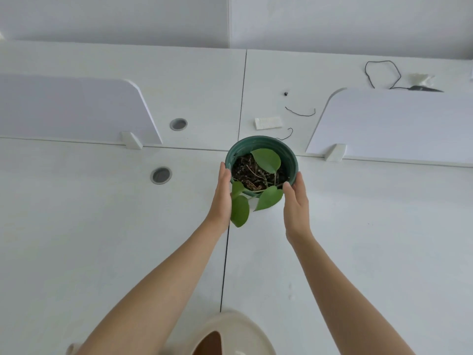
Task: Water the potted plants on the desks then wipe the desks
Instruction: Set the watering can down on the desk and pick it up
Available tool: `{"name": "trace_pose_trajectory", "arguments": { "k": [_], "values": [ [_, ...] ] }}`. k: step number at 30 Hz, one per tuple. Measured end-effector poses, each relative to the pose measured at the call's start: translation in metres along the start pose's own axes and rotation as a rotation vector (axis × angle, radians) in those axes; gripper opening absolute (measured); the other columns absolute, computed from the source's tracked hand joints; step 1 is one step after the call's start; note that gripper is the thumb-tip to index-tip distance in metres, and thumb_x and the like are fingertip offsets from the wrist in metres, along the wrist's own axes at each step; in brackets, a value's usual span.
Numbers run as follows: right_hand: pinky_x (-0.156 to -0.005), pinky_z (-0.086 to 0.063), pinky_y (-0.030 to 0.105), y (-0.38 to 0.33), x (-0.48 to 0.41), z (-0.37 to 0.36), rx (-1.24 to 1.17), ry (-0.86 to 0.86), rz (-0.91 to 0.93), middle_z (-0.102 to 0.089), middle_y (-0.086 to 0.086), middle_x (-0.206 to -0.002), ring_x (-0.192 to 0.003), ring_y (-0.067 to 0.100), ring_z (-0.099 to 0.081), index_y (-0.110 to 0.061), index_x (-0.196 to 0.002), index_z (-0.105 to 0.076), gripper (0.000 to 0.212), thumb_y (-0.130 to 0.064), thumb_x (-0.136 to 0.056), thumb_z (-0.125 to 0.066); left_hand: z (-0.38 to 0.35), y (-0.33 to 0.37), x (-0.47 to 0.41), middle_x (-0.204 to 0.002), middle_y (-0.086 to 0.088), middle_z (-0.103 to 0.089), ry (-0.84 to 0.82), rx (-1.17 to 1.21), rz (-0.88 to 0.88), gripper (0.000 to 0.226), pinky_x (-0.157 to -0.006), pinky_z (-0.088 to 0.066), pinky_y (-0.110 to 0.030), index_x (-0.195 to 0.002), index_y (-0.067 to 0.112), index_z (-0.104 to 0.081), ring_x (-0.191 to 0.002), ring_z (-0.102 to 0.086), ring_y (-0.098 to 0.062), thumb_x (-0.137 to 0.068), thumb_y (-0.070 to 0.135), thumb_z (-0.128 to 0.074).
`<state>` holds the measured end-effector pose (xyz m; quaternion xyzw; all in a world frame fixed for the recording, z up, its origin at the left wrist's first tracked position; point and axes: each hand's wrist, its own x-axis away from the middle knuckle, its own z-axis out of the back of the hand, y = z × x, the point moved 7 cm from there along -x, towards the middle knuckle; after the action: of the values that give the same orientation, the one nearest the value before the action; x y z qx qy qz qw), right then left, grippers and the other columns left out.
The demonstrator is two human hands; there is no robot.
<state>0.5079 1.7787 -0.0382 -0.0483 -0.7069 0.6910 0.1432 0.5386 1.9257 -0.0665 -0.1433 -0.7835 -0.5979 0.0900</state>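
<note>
- We have both bare hands on a round dark green plastic pot (261,149) holding dark soil and a small plant with broad heart-shaped green leaves (266,160).
- Our left hand (223,198) lies flat against the pot's left side, fingers straight and together, palm turned inward; it cups the wall and does not curl around it.
- Our right hand (295,206) presses the pot's near-right side in the same way, fingers extended, thumb near the rim.
- The pot sits between the two palms on the white desk surface (102,226), close to where the seams between four desktops meet; whether it rests on the desk or is lifted slightly, we cannot tell.
- Three leaves spill over the pot's near edge, one hanging down beside the left wrist.
- Two round grey cable grommets (161,175) lie to the left of the pot, well apart from it.
- Beyond the pot lie a small white rectangular block (268,123) and loose bits of thin black cord (300,112).
- White rounded divider panels (394,124) stand at the left and right.
- A cream-coloured plastic container (238,331) shows at the bottom edge, between our forearms.
</note>
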Motion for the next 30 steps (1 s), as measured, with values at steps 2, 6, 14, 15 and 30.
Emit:
{"name": "trace_pose_trajectory", "arguments": {
  "k": [2,6,14,15,30],
  "values": [
    [-0.103,-0.038,0.026,-0.002,-0.010,0.004,-0.013,-0.014,-0.037,-0.048,0.001,-0.138,-0.125,0.013,-0.045,-0.020,-0.136,-0.037,0.047,-0.027,-0.090,-0.039,-0.005,0.002,0.010,-0.152,0.006,-0.032,-0.001,-0.059,-0.028,0.081,-0.115,-0.026,-0.039,-0.146,0.029,-0.022,-0.138,-0.031,-0.008,-0.077,0.070,-0.035],
    [-0.109,-0.028,0.026,-0.007,-0.018,0.017,-0.038,0.019,-0.122,-0.031,-0.002,-0.149,-0.135,0.013,-0.033,-0.017,-0.143,-0.025,0.048,-0.027,-0.097,-0.035,0.000,0.005,0.023,-0.147,0.012,-0.037,0.051,-0.137,-0.085,0.058,-0.106,-0.028,-0.019,-0.145,0.025,-0.028,-0.134,-0.032,0.000,-0.093,0.051,-0.024],
    [-0.106,-0.032,0.030,0.004,0.006,0.011,-0.056,0.109,-0.134,-0.048,0.000,-0.134,-0.125,0.014,-0.043,-0.016,-0.133,-0.042,0.039,-0.024,-0.096,-0.031,-0.003,0.026,-0.003,-0.152,0.000,-0.031,0.078,-0.169,-0.049,0.074,-0.117,-0.018,-0.037,-0.145,0.018,-0.028,-0.140,-0.025,-0.011,-0.085,0.062,-0.026],
    [-0.104,-0.033,0.029,0.005,0.004,0.009,-0.057,0.102,-0.138,-0.050,0.000,-0.133,-0.123,0.015,-0.044,-0.015,-0.130,-0.044,0.038,-0.025,-0.096,-0.031,-0.004,0.022,-0.002,-0.153,0.000,-0.030,0.078,-0.183,-0.027,0.084,-0.118,-0.017,-0.038,-0.146,0.019,-0.027,-0.141,-0.024,-0.011,-0.078,0.069,-0.027],
    [-0.101,-0.037,0.036,-0.014,0.084,0.064,-0.036,0.172,-0.243,-0.050,0.007,-0.129,-0.113,0.018,-0.048,-0.018,-0.133,-0.042,0.039,-0.024,-0.095,-0.033,0.039,0.072,0.122,-0.132,-0.004,-0.049,0.351,-0.175,-0.169,0.043,-0.099,-0.040,-0.032,-0.138,0.012,-0.037,-0.118,-0.051,-0.020,-0.097,0.026,-0.036]
  ]
}}
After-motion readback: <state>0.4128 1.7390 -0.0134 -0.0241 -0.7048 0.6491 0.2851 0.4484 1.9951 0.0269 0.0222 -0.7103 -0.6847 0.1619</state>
